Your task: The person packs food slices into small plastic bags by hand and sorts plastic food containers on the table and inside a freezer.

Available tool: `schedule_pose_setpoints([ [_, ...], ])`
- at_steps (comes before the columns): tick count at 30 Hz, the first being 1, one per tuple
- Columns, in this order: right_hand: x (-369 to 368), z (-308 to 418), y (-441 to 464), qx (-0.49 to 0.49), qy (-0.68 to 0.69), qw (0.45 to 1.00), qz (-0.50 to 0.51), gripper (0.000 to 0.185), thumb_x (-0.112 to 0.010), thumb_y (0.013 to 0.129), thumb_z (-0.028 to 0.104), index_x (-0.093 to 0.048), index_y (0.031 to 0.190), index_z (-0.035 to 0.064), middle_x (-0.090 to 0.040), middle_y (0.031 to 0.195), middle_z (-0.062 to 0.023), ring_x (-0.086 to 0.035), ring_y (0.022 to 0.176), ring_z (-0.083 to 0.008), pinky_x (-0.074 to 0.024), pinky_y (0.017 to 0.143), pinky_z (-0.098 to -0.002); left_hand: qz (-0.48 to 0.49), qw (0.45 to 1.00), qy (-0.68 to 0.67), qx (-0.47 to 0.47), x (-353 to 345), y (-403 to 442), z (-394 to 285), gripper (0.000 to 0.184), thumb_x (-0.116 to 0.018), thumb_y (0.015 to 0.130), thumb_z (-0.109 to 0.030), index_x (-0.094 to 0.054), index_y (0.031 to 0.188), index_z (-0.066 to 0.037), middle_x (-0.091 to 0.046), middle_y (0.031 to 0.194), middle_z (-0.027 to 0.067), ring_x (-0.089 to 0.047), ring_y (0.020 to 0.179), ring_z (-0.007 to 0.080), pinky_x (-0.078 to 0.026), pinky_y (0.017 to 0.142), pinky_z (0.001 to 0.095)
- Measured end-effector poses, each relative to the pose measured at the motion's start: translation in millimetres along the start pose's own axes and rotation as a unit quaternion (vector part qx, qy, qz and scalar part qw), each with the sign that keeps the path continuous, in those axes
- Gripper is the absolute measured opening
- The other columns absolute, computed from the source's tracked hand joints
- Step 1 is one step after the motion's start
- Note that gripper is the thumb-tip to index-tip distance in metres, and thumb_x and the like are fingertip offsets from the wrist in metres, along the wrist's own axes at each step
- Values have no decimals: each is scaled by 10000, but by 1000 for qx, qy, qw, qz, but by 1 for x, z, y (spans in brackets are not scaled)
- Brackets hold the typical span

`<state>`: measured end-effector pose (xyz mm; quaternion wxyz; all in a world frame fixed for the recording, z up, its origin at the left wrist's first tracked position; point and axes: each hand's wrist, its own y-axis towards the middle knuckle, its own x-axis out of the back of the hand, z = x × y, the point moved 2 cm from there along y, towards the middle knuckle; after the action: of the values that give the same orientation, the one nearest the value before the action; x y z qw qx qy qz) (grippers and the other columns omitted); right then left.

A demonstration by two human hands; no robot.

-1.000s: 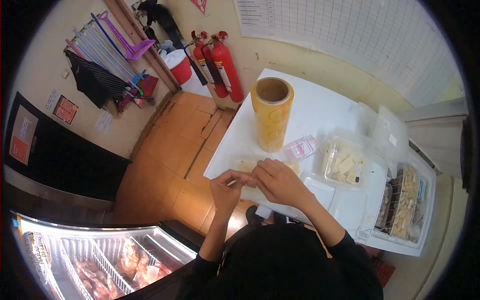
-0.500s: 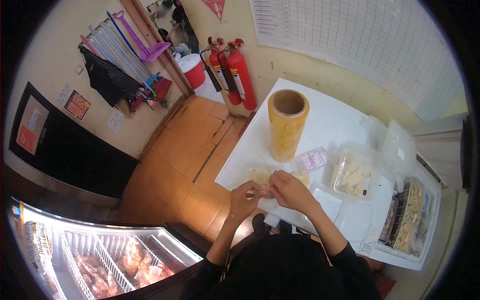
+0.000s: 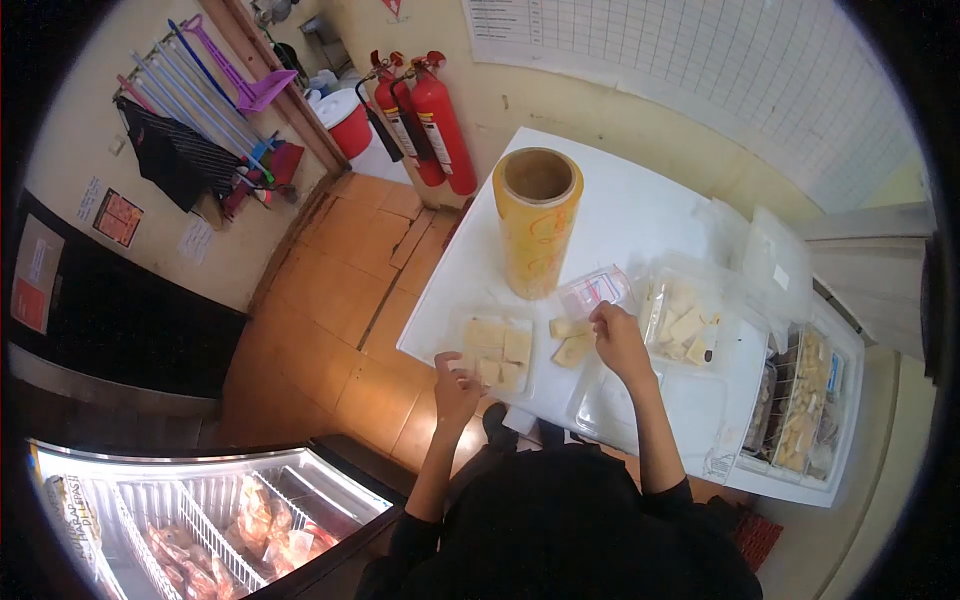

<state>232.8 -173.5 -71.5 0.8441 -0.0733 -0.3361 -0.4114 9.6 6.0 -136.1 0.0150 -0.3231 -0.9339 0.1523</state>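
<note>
My left hand has its fingers bent but apart. It is at the left edge of a clear plastic tray that holds several pale square slabs. My right hand has its fingers drawn together beside a clear packet with pink print. Whatever may be between its fingertips is too small to make out. Just left of it, pale rolled pieces lie on the white surface. A clear container of pale cut pieces stands beyond the right hand.
A large yellow roll of wrap stands upright at the back of the white tabletop. An empty clear tray lies near the front edge. At right is an open compartment of packed food. A lit freezer is lower left.
My hands, earlier together over the tray, have moved apart: left to the tray's edge, right towards the printed packet. The slabs and rolled pieces are now uncovered. The view has shifted slightly.
</note>
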Motion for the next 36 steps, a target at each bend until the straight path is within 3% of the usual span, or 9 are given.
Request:
schedule_pose_setpoints([
  [3,-5,-8,2,-26,-57,998,-5,142,-523,770,-53,-558,905,-24,-597,858,-237,-605,781,-422,-485,694,-473,-27,953,292,-74,-7,-4,-20,239,-604,794,37,-532,994,-75,-593,838,150,-641,724,258,-537,636,383],
  [5,-14,-19,7,-65,-123,989,-52,180,-556,746,-47,-553,925,-40,-571,965,-252,-590,870,-418,-504,734,-455,-29,812,523,-257,-5,-5,-18,258,-620,749,-11,-566,987,-92,-588,904,143,-589,844,312,-465,750,446],
  [8,-32,-51,27,-34,-248,964,-91,236,-585,779,-9,-527,1001,-67,-527,1083,-277,-548,984,-418,-495,783,-468,-37,792,575,-200,0,-3,-9,215,-634,754,-93,-597,966,-108,-584,936,106,-535,921,326,-425,815,464],
  [14,-35,-68,66,-194,-311,928,-64,430,-719,725,155,-542,1049,-67,-524,1101,-228,-523,1059,-371,-497,812,-465,-41,790,574,-212,2,-7,-9,144,-636,771,-129,-616,913,-113,-580,914,98,-548,907,311,-437,793,455],
  [17,-32,-55,62,-116,-350,918,-145,489,-744,716,241,-560,1080,-28,-521,1120,-229,-532,1055,-357,-502,805,-451,-67,799,541,-254,5,-10,-12,100,-639,779,-136,-626,872,-100,-594,852,88,-573,850,298,-457,762,437],
  [27,-32,-65,61,-171,-302,937,-40,261,-665,708,115,-632,952,28,-591,1027,-170,-578,988,-324,-495,763,-441,-69,844,468,-251,17,4,-21,60,-615,783,-112,-626,841,-100,-615,771,77,-600,784,307,-468,696,437],
  [30,-20,-41,52,-92,-357,926,-83,148,-651,688,79,-663,831,41,-600,1002,-167,-600,920,-318,-491,737,-429,-57,862,424,-272,8,8,-31,80,-622,778,-90,-625,857,-96,-618,752,91,-602,745,304,-481,677,424],
  [33,-12,-31,48,-73,-360,924,-102,98,-641,679,43,-673,771,36,-615,965,-144,-603,891,-304,-482,728,-412,-30,876,369,-310,-14,14,-43,117,-651,804,-76,-643,918,-51,-625,715,94,-594,631,191,-480,582,305],
  [36,6,-1,37,-1,-354,929,-108,99,-634,682,22,-685,768,27,-636,889,-139,-630,817,-307,-501,702,-406,65,930,314,-177,-44,10,-67,220,-638,844,-127,-612,1057,-75,-600,656,79,-588,594,185,-474,571,313],
])
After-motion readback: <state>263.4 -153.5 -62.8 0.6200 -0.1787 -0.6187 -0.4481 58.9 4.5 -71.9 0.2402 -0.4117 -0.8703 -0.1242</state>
